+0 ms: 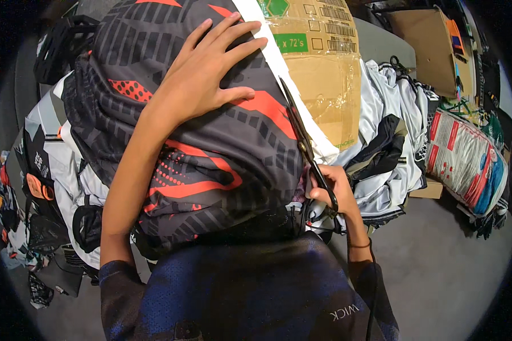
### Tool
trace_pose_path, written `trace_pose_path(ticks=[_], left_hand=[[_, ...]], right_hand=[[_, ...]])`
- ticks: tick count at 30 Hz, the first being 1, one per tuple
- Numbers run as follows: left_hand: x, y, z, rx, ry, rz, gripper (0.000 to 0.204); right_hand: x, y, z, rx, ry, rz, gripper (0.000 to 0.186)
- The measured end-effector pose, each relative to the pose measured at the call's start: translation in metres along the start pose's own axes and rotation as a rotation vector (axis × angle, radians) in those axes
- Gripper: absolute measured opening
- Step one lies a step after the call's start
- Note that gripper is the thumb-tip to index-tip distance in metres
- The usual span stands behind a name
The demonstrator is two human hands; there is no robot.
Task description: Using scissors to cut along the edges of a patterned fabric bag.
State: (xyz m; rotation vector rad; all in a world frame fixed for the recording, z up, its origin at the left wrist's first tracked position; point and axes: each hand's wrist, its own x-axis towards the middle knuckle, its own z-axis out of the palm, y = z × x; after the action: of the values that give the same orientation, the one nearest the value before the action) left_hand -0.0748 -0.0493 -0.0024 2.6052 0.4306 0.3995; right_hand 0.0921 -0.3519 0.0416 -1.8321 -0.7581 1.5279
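I'm seeing one dark blue shirt (233, 290) filling the near side. One left hand (202, 79) is lying wide on one patterned cloth (261, 162), centre; one right hand (335, 190) is gripping one pair of scissors (302, 136) along one white strip (275, 59). I'm reckoning we're partway: near stretch probably trimmed, far stretch waiting beside one brown box (330, 91).
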Motion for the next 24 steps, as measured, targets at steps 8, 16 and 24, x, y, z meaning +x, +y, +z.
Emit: trace_pose_path(ticks=[8, 16, 24], left_hand=[[-0.001, -0.002, 0.001, -0.01, 0.006, -0.006, 0.068], [-0.001, -0.001, -0.001, -0.02, 0.005, -0.009, 0.069], [0.0, 0.0, 0.001, -0.02, -0.003, -0.012, 0.069]], right_hand=[[0.021, -0.023, 0.003, -0.078, 0.002, 0.005, 0.045], [0.024, -0.027, 0.005, -0.074, 0.029, -0.016, 0.038], [0.022, -0.023, 0.005, -0.07, 0.044, -0.002, 0.039]])
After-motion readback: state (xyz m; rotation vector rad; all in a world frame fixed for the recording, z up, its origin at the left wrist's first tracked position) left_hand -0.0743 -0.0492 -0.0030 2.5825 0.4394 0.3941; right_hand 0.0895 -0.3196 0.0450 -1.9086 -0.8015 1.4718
